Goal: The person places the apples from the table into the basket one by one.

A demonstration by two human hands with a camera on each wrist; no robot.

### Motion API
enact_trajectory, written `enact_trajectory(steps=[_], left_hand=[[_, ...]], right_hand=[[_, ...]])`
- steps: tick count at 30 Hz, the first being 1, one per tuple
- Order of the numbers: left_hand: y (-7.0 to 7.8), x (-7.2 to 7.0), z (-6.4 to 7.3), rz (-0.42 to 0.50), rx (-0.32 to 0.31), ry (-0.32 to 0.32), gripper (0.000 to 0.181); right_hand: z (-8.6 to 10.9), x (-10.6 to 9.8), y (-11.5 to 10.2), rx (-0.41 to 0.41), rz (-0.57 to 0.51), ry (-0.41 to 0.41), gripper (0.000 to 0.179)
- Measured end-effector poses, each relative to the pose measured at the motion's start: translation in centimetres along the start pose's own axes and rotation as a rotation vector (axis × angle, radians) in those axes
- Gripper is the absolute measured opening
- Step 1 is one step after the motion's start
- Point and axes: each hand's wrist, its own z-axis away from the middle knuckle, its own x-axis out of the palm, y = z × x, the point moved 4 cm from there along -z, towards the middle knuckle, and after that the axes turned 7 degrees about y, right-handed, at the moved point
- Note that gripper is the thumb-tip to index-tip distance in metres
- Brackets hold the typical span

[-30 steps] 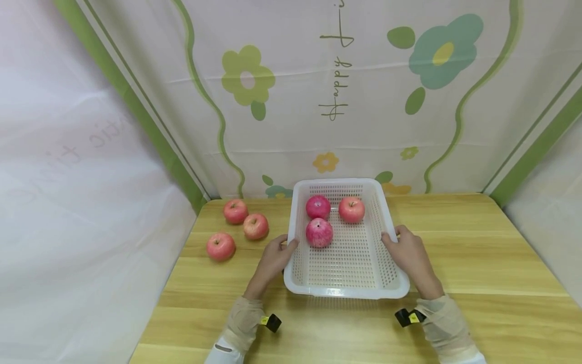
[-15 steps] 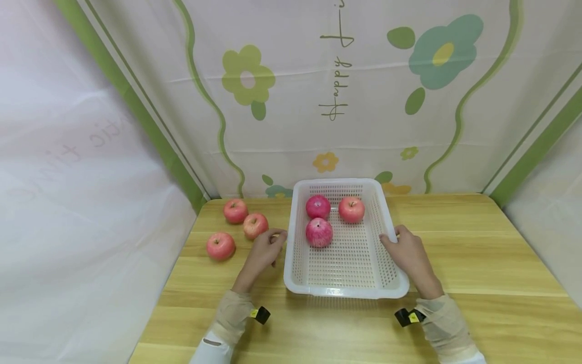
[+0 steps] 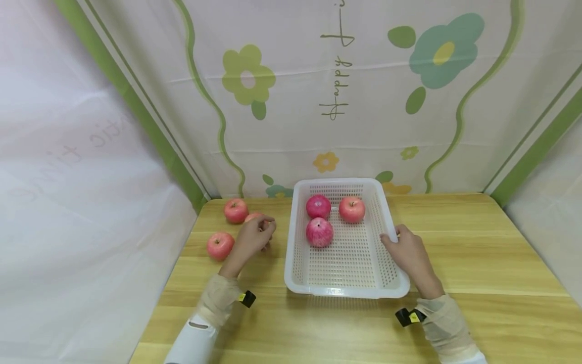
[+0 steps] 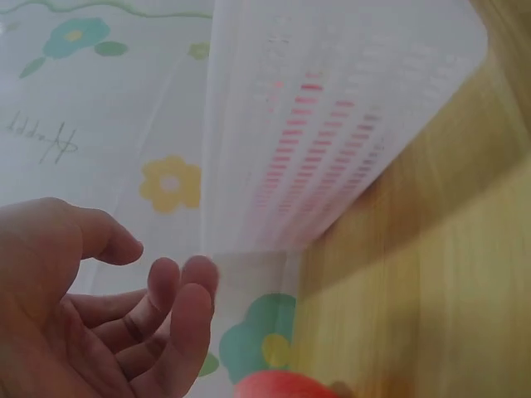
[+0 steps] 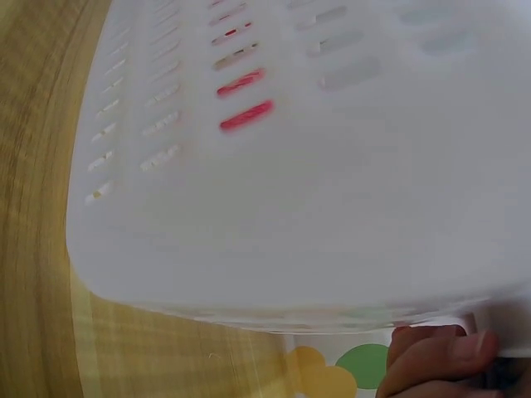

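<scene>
My left hand is over the table left of the white basket, in front of a partly hidden apple. In the left wrist view its loosely bent fingers and thumb have nothing between them. With my right hand I grip the basket's right rim, thumb on top. Inside the basket lie a red apple and two deeper pink round fruits, one at the back and a streaked one in front of it; their kind is unclear.
Two more apples lie on the wooden table, one at the back left and one nearer. A flower-printed white cloth hangs behind the table's back edge. More white cloth is at both sides.
My left hand has let go of the basket's left rim and moved left, to the middle loose apple. My right hand and the basket have stayed in place.
</scene>
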Motion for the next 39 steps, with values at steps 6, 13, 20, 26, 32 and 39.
enact_trajectory(steps=[6, 13, 20, 26, 32, 39], left_hand=[[0.5, -1.1, -1.1, -0.162, 0.080, 0.020, 0.041], [0.9, -2.0, -2.1, -0.182, 0.104, -0.021, 0.046], [0.6, -2.5, -3.4, -0.255, 0.135, -0.064, 0.056], [0.2, -2.6, -4.5, -0.374, 0.167, -0.089, 0.067], [-0.2, -2.6, -5.1, -0.430, 0.166, -0.144, 0.074], [-1.3, -2.4, -5.8, -0.462, 0.150, -0.187, 0.077]], right_hand=[[0.0, 0.0, 0.1, 0.000, 0.000, 0.000, 0.054], [0.1, 0.0, 0.1, 0.011, -0.006, -0.007, 0.054], [0.2, 0.0, 0.0, 0.010, -0.012, -0.004, 0.053], [0.2, 0.0, 0.1, 0.015, -0.011, -0.004, 0.053], [0.2, 0.0, 0.1, 0.020, -0.012, -0.002, 0.054], [0.2, 0.1, 0.1, 0.012, -0.016, 0.001, 0.054]])
